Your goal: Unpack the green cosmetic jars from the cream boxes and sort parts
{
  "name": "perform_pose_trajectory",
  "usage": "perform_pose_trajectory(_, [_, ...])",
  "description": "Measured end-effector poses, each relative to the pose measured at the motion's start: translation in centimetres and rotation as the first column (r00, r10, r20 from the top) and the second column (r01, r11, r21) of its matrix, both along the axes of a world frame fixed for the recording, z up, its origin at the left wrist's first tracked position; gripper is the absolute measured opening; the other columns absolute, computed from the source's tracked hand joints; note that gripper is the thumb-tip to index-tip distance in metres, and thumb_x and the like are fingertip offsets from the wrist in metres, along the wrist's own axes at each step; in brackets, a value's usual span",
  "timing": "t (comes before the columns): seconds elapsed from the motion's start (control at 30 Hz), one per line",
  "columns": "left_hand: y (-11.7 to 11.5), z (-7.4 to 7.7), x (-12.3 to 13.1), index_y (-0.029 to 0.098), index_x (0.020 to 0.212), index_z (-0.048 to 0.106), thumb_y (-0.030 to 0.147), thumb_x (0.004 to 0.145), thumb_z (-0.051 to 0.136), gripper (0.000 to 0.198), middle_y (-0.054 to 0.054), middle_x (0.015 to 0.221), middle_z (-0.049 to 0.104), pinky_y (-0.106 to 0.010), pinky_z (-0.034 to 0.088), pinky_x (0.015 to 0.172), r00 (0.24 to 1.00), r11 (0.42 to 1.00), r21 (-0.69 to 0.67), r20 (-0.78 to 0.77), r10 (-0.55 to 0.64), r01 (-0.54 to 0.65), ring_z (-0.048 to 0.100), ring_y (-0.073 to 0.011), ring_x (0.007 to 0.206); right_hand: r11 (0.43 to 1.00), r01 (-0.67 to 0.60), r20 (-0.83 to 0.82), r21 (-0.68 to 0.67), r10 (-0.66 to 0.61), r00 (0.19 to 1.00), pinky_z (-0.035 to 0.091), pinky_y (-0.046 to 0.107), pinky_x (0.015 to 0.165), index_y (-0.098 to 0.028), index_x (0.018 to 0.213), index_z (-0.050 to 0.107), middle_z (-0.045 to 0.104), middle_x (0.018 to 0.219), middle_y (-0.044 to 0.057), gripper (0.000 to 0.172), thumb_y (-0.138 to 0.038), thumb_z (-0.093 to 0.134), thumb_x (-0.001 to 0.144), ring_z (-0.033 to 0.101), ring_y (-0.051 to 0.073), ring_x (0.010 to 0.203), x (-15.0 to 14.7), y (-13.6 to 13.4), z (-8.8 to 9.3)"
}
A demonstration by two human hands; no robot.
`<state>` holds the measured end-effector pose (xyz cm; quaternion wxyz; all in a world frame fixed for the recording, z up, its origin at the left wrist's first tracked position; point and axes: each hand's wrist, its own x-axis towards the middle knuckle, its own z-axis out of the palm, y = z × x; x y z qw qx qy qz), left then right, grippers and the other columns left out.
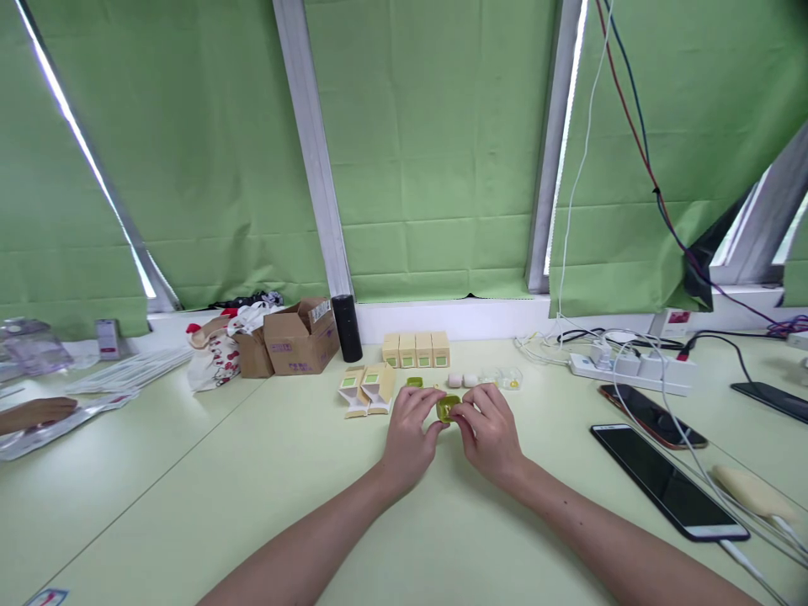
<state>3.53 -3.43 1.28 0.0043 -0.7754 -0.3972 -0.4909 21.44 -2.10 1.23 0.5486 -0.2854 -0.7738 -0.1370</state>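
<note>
Pale green bench (189, 471), smooth, with one seam running diagonally on the left. The far edge meets a white sill under windows hung with green fabric blinds (435, 168).

The left hand (409, 436) and right hand (491, 433) meet at bench centre. The fingertips of both are closed narrow on one small green case (448, 408), held low over the surface.

Counts, by the clock from the hands:
- 12 o'clock: four yellow boxes (415, 349), upright in a tight row by the sill.
- 11 o'clock: two opened cartons (366, 389), lying down and touching each other, and one black cylinder (347, 328), upright behind them.
- 10 o'clock: one cardboard box (301, 337), flaps open, with a patterned bag (211, 358) beside it.
- 1 o'clock: two white cases (462, 380) side by side, then clear plastic shells (507, 378), number unclear.
- 2 o'clock: one white power strip (631, 366) with several plugs and cables.
- 3 o'clock: two phones (669, 480), flat, screens dark.
- 9 o'clock, at the far left edge: another person's hand (34, 412) among plastic packets (94, 379).

The near half of the bench lies open on both sides of the forearms, widest at 7 to 8 o'clock. The right side is crowded with cables and phones.
</note>
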Motion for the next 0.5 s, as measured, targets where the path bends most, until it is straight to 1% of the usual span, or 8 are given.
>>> perform_pose_trajectory(0.17, [-0.1, 0.1, 0.0, 0.028, 0.129, 0.064, 0.012, 0.089, 0.068, 0.043, -0.006, 0.122, 0.07, -0.049, 0.051, 0.099, 1.0, 1.0, 0.002, -0.001, 0.008, -0.008, 0.055, -0.0271, 0.116, 1.0, 0.009, 0.003, -0.015, -0.009, 1.0, 0.04, 0.034, 0.068, -0.02, 0.087, 0.066, 0.056, 0.081, 0.005, 0.019, -0.005, 0.056, 0.093, 0.047, 0.021, 0.082, 0.0, 0.1, -0.1])
perform_pose_trajectory(0.3, [0.0, 0.1, -0.1, 0.028, 0.128, 0.064, 0.012, 0.089, 0.066, 0.042, -0.006, 0.122, 0.069, -0.049, 0.051, 0.1, 1.0, 1.0, -0.019, 0.009, 0.021, -0.021, 0.055, -0.027, 0.117, 1.0, 0.007, 0.006, -0.015, -0.007, 1.0, 0.04, 0.035, 0.068, -0.02, 0.086, 0.066, 0.057, 0.08, 0.006, 0.02, -0.006, 0.055, 0.093, 0.047, 0.021, 0.081, 0.0, -0.3, 0.3])
perform_pose_trajectory(0.4, [0.4, 0.2, -0.4, 0.027, 0.126, 0.066, 0.012, 0.089, 0.065, 0.04, -0.006, 0.122, 0.069, -0.049, 0.05, 0.102, 0.996, 0.997, -0.054, 0.06, 0.066, -0.063, 0.055, -0.0268, 0.118, 1.0, -0.01, 0.013, 0.007, 0.01, 1.0, 0.04, 0.035, 0.068, -0.02, 0.086, 0.066, 0.057, 0.08, 0.006, 0.019, -0.008, 0.056, 0.094, 0.047, 0.021, 0.08, -0.2, -0.8, 0.5])
perform_pose_trajectory(0.5, [0.9, 0.4, -0.7, 0.027, 0.123, 0.067, 0.013, 0.086, 0.067, 0.04, -0.005, 0.12, 0.069, -0.048, 0.048, 0.105, 0.982, 0.988, -0.108, 0.135, 0.129, -0.114, 0.055, -0.0262, 0.118, 1.0, -0.024, 0.023, 0.018, 0.023, 0.999, 0.04, 0.035, 0.069, -0.021, 0.086, 0.066, 0.057, 0.08, 0.006, 0.019, -0.008, 0.055, 0.095, 0.048, 0.022, 0.081, -0.4, -1.1, 0.4])
